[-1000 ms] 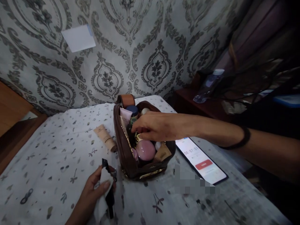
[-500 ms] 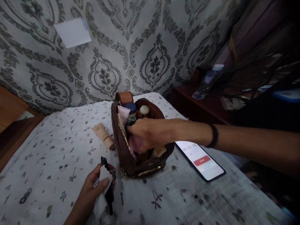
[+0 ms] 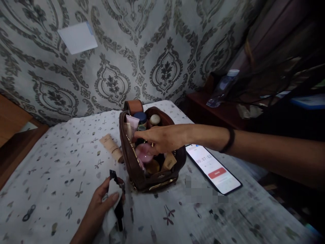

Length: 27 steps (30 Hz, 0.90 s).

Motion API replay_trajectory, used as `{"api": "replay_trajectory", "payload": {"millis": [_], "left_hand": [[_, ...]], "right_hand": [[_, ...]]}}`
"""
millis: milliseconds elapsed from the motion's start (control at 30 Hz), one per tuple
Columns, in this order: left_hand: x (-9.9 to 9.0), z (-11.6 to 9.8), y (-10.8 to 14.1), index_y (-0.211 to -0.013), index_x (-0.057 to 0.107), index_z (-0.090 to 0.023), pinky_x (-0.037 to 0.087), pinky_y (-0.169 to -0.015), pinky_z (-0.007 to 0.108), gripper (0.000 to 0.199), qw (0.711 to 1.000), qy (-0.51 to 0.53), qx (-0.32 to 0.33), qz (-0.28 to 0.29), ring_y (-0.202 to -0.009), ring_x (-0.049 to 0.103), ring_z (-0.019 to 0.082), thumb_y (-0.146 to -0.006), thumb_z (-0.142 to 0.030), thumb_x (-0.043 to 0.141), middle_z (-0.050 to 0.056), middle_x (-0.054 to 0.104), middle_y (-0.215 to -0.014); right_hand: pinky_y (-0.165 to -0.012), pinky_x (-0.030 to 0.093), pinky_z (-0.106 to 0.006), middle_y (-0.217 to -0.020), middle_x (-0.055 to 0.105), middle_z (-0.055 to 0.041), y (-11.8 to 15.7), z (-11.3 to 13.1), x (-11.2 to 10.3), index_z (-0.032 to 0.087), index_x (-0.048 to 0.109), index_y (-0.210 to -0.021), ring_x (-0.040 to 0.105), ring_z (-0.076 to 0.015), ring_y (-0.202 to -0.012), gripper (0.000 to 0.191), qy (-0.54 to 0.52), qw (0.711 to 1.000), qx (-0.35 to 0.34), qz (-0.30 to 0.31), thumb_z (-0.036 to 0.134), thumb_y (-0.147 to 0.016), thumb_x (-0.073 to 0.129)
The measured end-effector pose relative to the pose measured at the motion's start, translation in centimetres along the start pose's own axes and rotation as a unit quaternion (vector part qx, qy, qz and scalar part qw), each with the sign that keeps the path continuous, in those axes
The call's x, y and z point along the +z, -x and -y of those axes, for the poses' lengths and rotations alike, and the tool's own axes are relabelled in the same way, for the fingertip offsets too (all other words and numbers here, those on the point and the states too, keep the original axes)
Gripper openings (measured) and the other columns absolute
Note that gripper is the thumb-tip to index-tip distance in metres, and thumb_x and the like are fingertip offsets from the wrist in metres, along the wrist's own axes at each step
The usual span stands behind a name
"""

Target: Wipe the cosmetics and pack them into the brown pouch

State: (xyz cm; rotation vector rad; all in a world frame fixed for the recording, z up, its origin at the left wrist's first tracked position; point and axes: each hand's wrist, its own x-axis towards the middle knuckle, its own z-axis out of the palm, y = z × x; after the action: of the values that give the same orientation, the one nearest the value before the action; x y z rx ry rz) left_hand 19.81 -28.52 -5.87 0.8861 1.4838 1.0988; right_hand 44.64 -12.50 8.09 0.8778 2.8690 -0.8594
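Observation:
My left hand [image 3: 98, 203] is closed around a white tissue [image 3: 109, 206] and a slim black object [image 3: 118, 211] whose kind I cannot make out. My right hand [image 3: 162, 139] reaches into an unzipped brown cosmetic bag [image 3: 132, 169], fingers apart and angled down. Just under those fingers lies a round pink container [image 3: 144, 152]; whether they touch it is hard to see. Around it in the bag are a pale pink tube [image 3: 132, 122], a dark blue-lidded jar [image 3: 140, 117], a white-capped item [image 3: 154, 119] and a gold-beige packet [image 3: 169, 161].
Left of the bag a beige tube [image 3: 111, 147] lies on the patterned bedsheet [image 3: 76, 162]. A lit phone [image 3: 215, 171] rests to the right. A clear bottle [image 3: 222, 89] stands on a dark red ledge [image 3: 198, 101] behind. The patterned wall [image 3: 114, 74] rises behind the bed.
My right hand has lifted slightly and its fingers have spread, showing the pink container and a yellow round item in the bag. My left hand keeps its hold.

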Motion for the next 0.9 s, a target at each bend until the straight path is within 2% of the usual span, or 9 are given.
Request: {"api": "replay_trajectory", "payload": {"millis": [100,200,300,367,467,600,733,833,900], "left_hand": [[0.3,-0.4,0.1,-0.099,0.073,-0.018,0.051,-0.072,0.032,0.050,1.000,0.000,-0.001,0.006,-0.071,0.064,0.023,-0.062,-0.050,0.085,0.003,0.070,-0.075],[0.6,-0.7,0.2,-0.099,0.072,-0.018,0.049,-0.069,0.030,0.051,1.000,0.009,0.000,0.012,-0.070,0.063,0.022,-0.062,-0.052,0.085,0.002,0.069,-0.073],[1.0,-1.3,0.5,-0.099,0.069,-0.019,0.047,-0.061,0.027,0.053,0.999,0.035,-0.014,0.011,-0.064,0.061,0.020,-0.064,-0.055,0.084,0.001,0.068,-0.070],[1.2,-2.2,0.8,-0.100,0.068,-0.019,0.047,-0.058,0.025,0.053,0.998,0.055,-0.011,-0.003,-0.063,0.061,0.019,-0.067,-0.058,0.082,0.002,0.069,-0.071],[1.7,-4.5,1.7,-0.099,0.068,-0.018,0.049,-0.056,0.026,0.053,0.997,0.072,0.011,-0.014,-0.065,0.062,0.019,-0.069,-0.060,0.080,0.004,0.069,-0.071],[2.7,-8.5,2.7,-0.095,0.070,-0.018,0.052,-0.057,0.027,0.054,0.996,0.088,0.033,-0.001,-0.065,0.064,0.020,-0.062,-0.058,0.085,0.005,0.070,-0.075],[4.7,-12.4,2.7,-0.100,0.071,-0.019,0.053,-0.058,0.027,0.051,0.993,0.098,0.061,0.016,-0.073,0.068,0.024,-0.065,-0.053,0.086,0.005,0.073,-0.083],[6.4,-14.7,1.5,-0.115,0.070,-0.018,0.052,-0.058,0.026,0.054,0.984,0.070,0.135,0.089,-0.072,0.069,0.023,-0.074,-0.051,0.081,0.005,0.074,-0.088],[7.4,-15.8,0.2,-0.118,0.069,-0.016,0.051,-0.058,0.025,0.051,0.972,0.048,0.185,0.135,-0.069,0.068,0.019,-0.080,-0.048,0.078,0.005,0.074,-0.088]], "right_hand": [[-0.083,0.048,-0.027,-0.119,0.067,-0.0092,0.2,0.2,-0.2,0.015,0.055,-0.126,0.064,-0.0192,-0.101,0.031,-0.016,0.999,0.012,0.027,0.015,-0.094,0.054],[-0.088,0.047,-0.027,-0.123,0.066,-0.0109,0.4,0.3,-0.5,0.014,0.055,-0.126,0.063,-0.0197,-0.106,0.031,-0.001,1.000,0.001,0.013,0.015,-0.095,0.054],[-0.081,0.046,-0.024,-0.114,0.069,-0.0081,1.1,0.4,-1.0,0.015,0.058,-0.125,0.064,-0.0172,-0.098,0.032,0.028,0.999,-0.007,-0.014,0.013,-0.093,0.056],[-0.072,0.044,-0.023,-0.098,0.071,-0.0045,1.9,0.6,-1.3,0.015,0.064,-0.116,0.064,-0.0151,-0.083,0.026,0.041,0.997,0.011,-0.072,0.013,-0.092,0.055],[-0.063,0.037,-0.024,-0.075,0.067,0.0004,3.4,1.3,-1.3,0.016,0.070,-0.096,0.057,-0.0130,-0.067,0.017,0.028,0.976,0.036,-0.214,0.016,-0.091,0.054],[-0.062,0.036,-0.025,-0.072,0.066,0.0000,5.2,2.6,0.1,0.016,0.070,-0.087,0.056,-0.0130,-0.066,0.018,-0.036,0.942,0.020,-0.333,0.021,-0.092,0.053],[-0.060,0.039,-0.024,-0.075,0.068,-0.0005,6.2,4.4,1.7,0.016,0.068,-0.086,0.057,-0.0116,-0.065,0.019,-0.121,0.945,-0.022,-0.303,0.026,-0.095,0.054],[-0.059,0.043,-0.023,-0.076,0.069,0.0004,6.2,5.5,2.0,0.018,0.065,-0.102,0.061,-0.0121,-0.066,0.020,-0.234,0.939,-0.032,-0.251,0.036,-0.095,0.058],[-0.056,0.045,-0.023,-0.075,0.068,0.0019,6.0,5.6,1.8,0.019,0.059,-0.113,0.063,-0.0127,-0.064,0.029,-0.297,0.922,-0.021,-0.249,0.038,-0.091,0.064]]}}
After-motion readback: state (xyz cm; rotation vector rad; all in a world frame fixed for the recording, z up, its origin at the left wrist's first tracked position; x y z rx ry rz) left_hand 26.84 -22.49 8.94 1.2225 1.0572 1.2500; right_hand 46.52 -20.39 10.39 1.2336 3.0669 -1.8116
